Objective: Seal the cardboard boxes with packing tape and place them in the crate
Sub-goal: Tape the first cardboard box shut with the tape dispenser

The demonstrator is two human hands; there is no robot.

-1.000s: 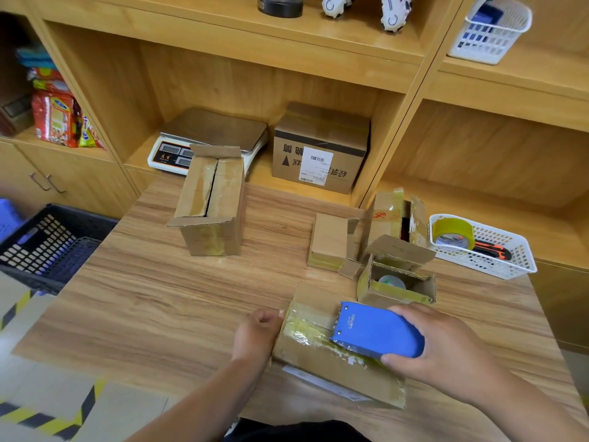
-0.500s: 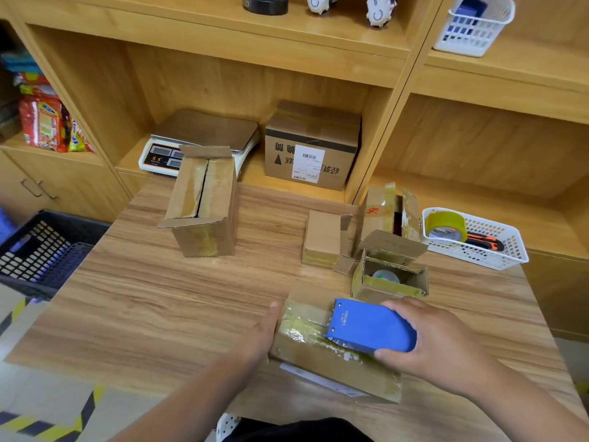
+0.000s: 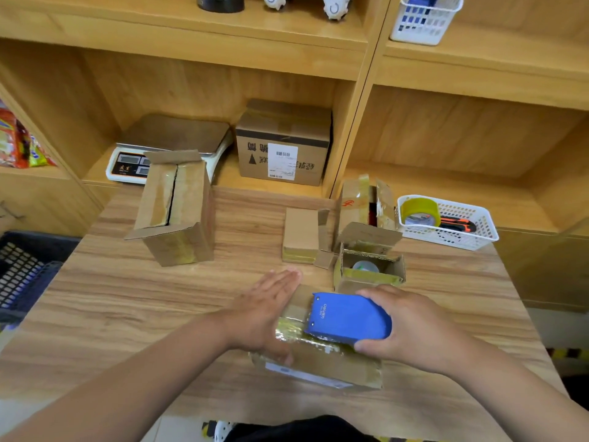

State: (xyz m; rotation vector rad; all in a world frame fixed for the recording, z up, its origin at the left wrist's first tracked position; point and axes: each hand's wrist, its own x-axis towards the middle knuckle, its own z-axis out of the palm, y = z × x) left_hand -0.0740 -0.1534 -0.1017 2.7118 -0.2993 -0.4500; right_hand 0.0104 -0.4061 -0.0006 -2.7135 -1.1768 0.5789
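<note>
Head view, box: the flat box point(image 3: 322, 362) lies on the table point(image 3: 127, 307) at lower centre of the frame, just in front of the person.
Head view, right hand: the right hand point(image 3: 411, 327) is wrapped around the blue dispenser point(image 3: 347, 320), thumb on its near side, pressing it onto the box top.
Head view, left hand: the left hand point(image 3: 267, 311) is flat and open, fingers together, palm down on the box's left end; it grips nothing.
Head view, step: judged to be laying tape along the top seam.
Head view, doing it well: keep the left palm firm so the box cannot slide, hold the dispenser low and pull straight along the seam, then rub the strip flat.
Head view, risk: wrinkled old tape point(image 3: 293, 330) on the top may stop the new strip sticking.
Head view, crate: the crate point(image 3: 22, 272) sits at the left edge, below table level.
Head view, still to seal: open boxes at upper left point(image 3: 178, 215) and centre right point(image 3: 369, 266).
</note>
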